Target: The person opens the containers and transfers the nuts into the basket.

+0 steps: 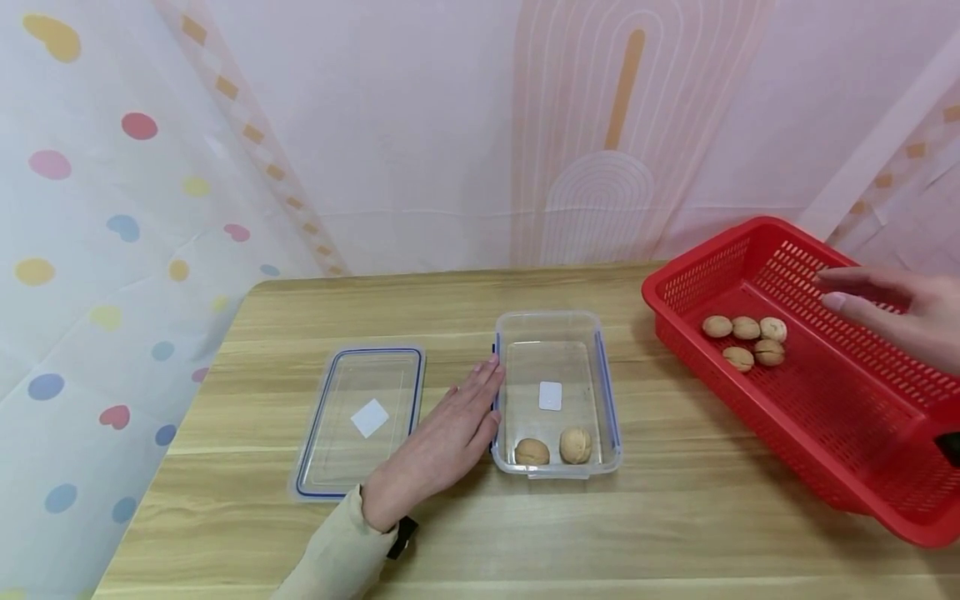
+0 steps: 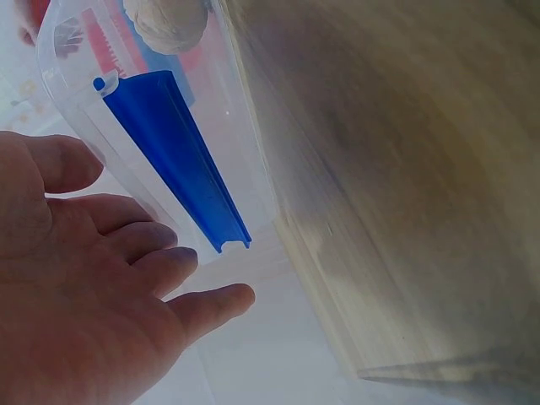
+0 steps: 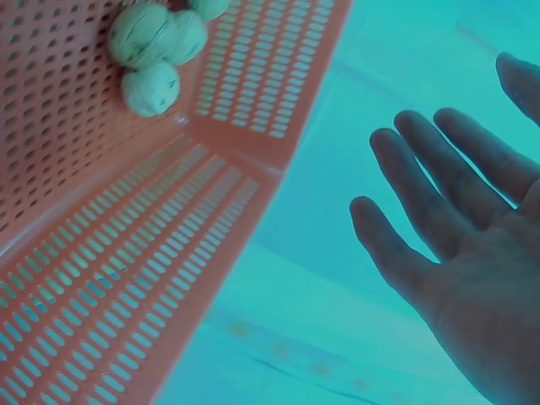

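Observation:
A clear plastic container (image 1: 557, 333) with blue side clips stands on the table, two walnuts (image 1: 575, 446) lying at its near end. My left hand (image 1: 450, 429) rests along its left side, fingertips at the wall; in the left wrist view the fingers lie beside the blue clip (image 2: 173, 156). Over the right part of a red basket (image 1: 832, 417) hovers my right hand (image 1: 900, 308), fingers extended and holding nothing. Several walnuts (image 1: 768, 352) lie on the basket floor, left of that hand. The right wrist view shows the walnuts (image 3: 152, 89) apart from the fingers.
Left of the container, a clear lid (image 1: 337, 450) with a blue seal lies flat on the wooden table (image 1: 660, 533), partly behind my left forearm. A patterned cloth (image 1: 420, 125) hangs behind the table's back edge.

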Available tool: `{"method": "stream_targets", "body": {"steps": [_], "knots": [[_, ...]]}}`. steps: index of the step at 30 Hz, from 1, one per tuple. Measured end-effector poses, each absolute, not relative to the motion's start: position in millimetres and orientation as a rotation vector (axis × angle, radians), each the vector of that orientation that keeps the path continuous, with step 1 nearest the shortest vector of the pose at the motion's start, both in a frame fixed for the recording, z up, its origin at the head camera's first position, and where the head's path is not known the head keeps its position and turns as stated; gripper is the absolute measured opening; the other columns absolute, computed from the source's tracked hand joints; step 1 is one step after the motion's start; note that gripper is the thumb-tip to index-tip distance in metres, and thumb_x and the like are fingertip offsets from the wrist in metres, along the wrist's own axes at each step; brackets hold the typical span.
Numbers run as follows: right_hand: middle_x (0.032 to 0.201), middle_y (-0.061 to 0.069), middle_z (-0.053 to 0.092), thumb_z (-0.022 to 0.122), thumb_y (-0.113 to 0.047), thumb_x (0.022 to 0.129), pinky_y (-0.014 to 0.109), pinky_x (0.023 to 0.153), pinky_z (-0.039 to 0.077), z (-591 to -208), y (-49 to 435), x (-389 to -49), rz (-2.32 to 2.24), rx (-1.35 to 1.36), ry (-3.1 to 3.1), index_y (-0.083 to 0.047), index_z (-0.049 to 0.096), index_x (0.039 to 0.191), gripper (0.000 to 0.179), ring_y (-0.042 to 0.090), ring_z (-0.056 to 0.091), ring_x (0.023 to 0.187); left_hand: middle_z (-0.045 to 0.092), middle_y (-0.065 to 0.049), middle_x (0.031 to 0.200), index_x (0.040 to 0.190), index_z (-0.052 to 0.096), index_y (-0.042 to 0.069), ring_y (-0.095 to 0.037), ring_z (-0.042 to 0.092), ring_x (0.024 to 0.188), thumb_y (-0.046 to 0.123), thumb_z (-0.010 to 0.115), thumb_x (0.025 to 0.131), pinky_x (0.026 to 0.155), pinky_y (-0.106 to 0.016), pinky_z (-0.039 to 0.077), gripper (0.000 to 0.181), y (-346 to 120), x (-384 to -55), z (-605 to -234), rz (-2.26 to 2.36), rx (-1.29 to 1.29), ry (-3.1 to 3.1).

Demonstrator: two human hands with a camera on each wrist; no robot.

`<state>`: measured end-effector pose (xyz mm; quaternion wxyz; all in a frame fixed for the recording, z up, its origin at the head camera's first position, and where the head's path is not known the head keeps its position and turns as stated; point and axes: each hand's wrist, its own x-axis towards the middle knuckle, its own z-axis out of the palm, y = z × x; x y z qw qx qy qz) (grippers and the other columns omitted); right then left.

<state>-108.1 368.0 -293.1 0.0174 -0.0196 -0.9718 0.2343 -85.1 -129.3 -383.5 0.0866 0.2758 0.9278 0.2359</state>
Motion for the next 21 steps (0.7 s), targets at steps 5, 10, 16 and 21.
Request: {"method": "stream_targets", "body": {"steps": [5,10,16,21], "knots": [[0.126,0.045,0.054,0.056,-0.032,0.107,0.026,0.047,0.054,-289,361,-98,0.784,-0.083,-2.997,0.01,0.049,0.145,0.056,0.04,0.069,0.075,0.015,-0.007,0.171,0.163,0.026,0.005,-0.023,0.017,0.157,0.026,0.043,0.112,0.122,-0.056,0.026,0.058,-129,-86,-384,0.702,0.818,2.763],[0.127,0.044,0.051,0.052,-0.036,0.108,0.035,0.047,0.058,-286,353,-87,0.836,-0.112,-3.02,0.007,0.043,0.151,0.061,0.032,0.069,0.067,0.016,-0.008,0.171,0.163,0.027,0.004,-0.024,0.018,0.157,0.025,0.045,0.112,0.122,-0.056,0.026,0.059,-129,-86,-385,0.71,0.821,2.765],[0.128,0.042,0.049,0.053,-0.032,0.108,0.037,0.044,0.058,-281,343,-76,0.868,-0.088,-3.01,0.004,0.042,0.153,0.059,0.028,0.069,0.064,0.016,-0.007,0.171,0.163,0.026,0.004,-0.024,0.018,0.156,0.025,0.044,0.112,0.122,-0.056,0.027,0.058,-129,-86,-385,0.71,0.822,2.765],[0.132,0.039,0.049,0.061,-0.029,0.105,0.041,0.044,0.058,-278,334,-68,0.756,0.011,-2.972,-0.002,0.05,0.15,0.054,0.045,0.066,0.075,0.017,-0.008,0.171,0.163,0.028,0.003,-0.024,0.019,0.156,0.024,0.045,0.111,0.122,-0.056,0.027,0.058,-129,-86,-385,0.721,0.827,2.77]]}}
